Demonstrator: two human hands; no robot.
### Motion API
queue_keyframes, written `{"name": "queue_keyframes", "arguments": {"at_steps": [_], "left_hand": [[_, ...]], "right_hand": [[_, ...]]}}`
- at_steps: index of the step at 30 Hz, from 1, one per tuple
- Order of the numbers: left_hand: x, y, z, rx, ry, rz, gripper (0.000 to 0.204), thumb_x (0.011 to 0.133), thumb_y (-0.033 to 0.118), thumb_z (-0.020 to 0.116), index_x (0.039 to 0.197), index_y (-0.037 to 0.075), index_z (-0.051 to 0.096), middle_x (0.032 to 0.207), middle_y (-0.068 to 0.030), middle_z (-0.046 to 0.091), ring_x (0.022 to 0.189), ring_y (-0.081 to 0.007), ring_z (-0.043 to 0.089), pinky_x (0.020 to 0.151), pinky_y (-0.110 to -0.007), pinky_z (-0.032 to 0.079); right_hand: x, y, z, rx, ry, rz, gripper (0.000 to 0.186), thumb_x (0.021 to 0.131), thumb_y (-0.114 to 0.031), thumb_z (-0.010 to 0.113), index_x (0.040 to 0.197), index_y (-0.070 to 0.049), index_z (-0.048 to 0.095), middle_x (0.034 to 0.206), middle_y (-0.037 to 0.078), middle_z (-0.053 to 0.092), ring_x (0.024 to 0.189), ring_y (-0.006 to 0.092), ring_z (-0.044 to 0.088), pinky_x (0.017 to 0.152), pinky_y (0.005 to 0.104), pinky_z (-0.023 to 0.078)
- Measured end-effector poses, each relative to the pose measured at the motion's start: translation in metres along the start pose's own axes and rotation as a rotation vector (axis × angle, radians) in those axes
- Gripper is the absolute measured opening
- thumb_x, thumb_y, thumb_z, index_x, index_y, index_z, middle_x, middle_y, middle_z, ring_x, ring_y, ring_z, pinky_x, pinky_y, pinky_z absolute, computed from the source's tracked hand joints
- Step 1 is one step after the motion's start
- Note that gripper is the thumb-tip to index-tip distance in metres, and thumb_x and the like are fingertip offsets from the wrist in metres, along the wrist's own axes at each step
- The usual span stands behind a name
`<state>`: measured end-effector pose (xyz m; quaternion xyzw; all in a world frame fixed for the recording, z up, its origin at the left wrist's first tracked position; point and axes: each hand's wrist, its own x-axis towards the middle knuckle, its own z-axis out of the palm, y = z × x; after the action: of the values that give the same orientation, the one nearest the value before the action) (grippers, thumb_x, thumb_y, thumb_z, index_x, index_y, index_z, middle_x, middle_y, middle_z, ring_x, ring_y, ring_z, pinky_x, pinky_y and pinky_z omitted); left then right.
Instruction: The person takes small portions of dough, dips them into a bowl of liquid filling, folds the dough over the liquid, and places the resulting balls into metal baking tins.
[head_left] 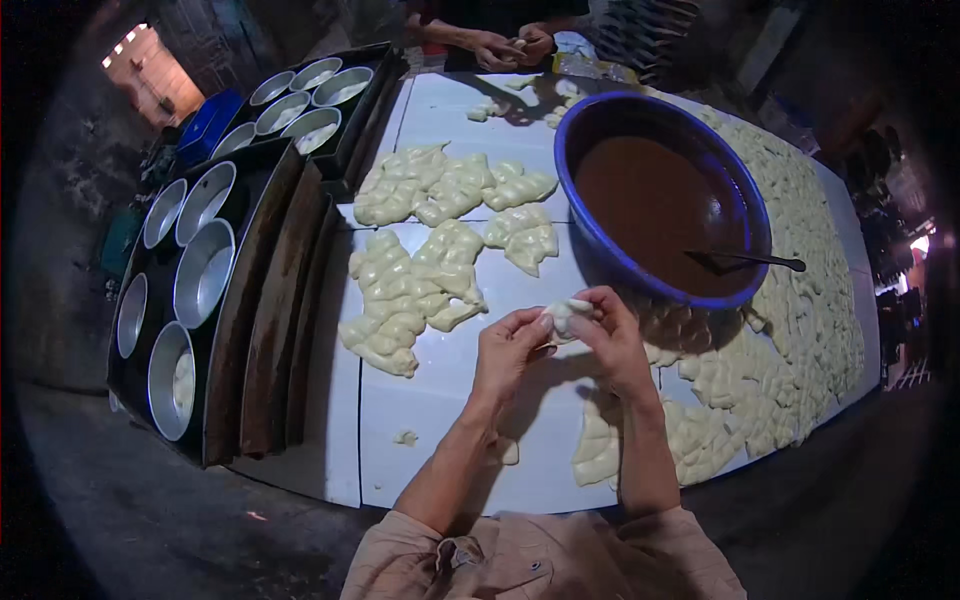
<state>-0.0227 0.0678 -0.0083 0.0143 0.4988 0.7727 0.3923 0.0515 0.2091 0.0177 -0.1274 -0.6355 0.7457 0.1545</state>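
Note:
Both my hands meet over the near middle of the white table, pinching one small lump of pale dough [567,318]. My left hand [508,352] has its thumb and fingers closed on the lump's left side. From the right, my right hand [614,338] grips it with bent fingers. Flattened pale dough pieces [415,290] lie joined in a patch just left and beyond my hands. A smaller dough patch [598,440] is beside my right forearm. Right beyond my hands stands a blue basin [583,215] of brown liquid, with a dark-handled utensil [745,258] leaning in it.
Dark trays [262,300] with round metal tins [205,272] stand stacked along the table's left side; some tins hold dough. Many dough pieces [800,290] cover the right side of the white table [385,440]. Across the table, another person's hands [513,48] hold a small piece.

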Motion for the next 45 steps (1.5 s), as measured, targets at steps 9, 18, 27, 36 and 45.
{"name": "queue_keyframes", "arguments": {"at_steps": [9, 18, 27, 36, 45], "left_hand": [[-0.016, 0.008, -0.033, 0.109, 0.045, 0.143, 0.03, 0.093, 0.014, 0.07, 0.119, -0.002, 0.067, 0.105, -0.008, 0.071, 0.094, -0.0134, 0.067, 0.082, -0.026, 0.054], [-0.036, 0.005, -0.03, 0.157, 0.004, 0.1, 0.04, 0.088, 0.009, 0.073, 0.126, -0.001, 0.064, 0.107, -0.012, 0.071, 0.095, -0.0161, 0.068, 0.079, -0.026, 0.056], [-0.048, 0.034, -0.038, 0.892, -0.014, 0.169, 0.057, 0.088, 0.015, 0.071, 0.14, 0.004, 0.05, 0.095, -0.0121, 0.075, 0.087, -0.015, 0.071, 0.078, -0.029, 0.055], [-0.043, 0.028, -0.043, 0.645, -0.041, 0.189, 0.091, 0.089, 0.01, 0.07, 0.159, 0.013, 0.011, 0.113, -0.017, 0.069, 0.1, -0.0196, 0.068, 0.087, -0.032, 0.052], [-0.016, -0.017, 0.008, 0.49, -0.004, 0.905, 0.077, 0.095, 0.047, 0.061, 0.144, -0.008, 0.04, 0.13, -0.026, 0.06, 0.119, -0.0293, 0.062, 0.096, -0.035, 0.051]], "right_hand": [[-0.013, 0.049, 0.03, -0.482, 0.121, -0.203, 0.037, 0.085, -0.006, 0.076, 0.116, -0.001, 0.056, 0.112, 0.007, 0.059, 0.097, 0.014, 0.061, 0.076, 0.0273, 0.055], [-0.024, 0.031, 0.047, 0.139, 0.109, 0.248, 0.027, 0.099, -0.024, 0.062, 0.115, -0.003, 0.058, 0.086, 0.005, 0.067, 0.066, 0.0092, 0.063, 0.059, 0.0247, 0.055], [-0.022, 0.03, 0.02, -0.31, -0.12, 0.053, 0.06, 0.09, -0.024, 0.073, 0.141, -0.003, 0.049, 0.101, 0.009, 0.07, 0.092, 0.0162, 0.064, 0.084, 0.028, 0.051], [-0.027, 0.038, 0.02, -0.007, -0.127, 0.152, 0.015, 0.09, -0.006, 0.065, 0.103, -0.004, 0.058, 0.106, 0.004, 0.062, 0.093, 0.0097, 0.059, 0.079, 0.0259, 0.05], [-0.037, 0.004, 0.049, 0.712, 0.012, 0.187, 0.024, 0.087, -0.004, 0.072, 0.106, -0.004, 0.058, 0.097, 0.003, 0.063, 0.087, 0.0094, 0.062, 0.077, 0.0233, 0.053]]}}
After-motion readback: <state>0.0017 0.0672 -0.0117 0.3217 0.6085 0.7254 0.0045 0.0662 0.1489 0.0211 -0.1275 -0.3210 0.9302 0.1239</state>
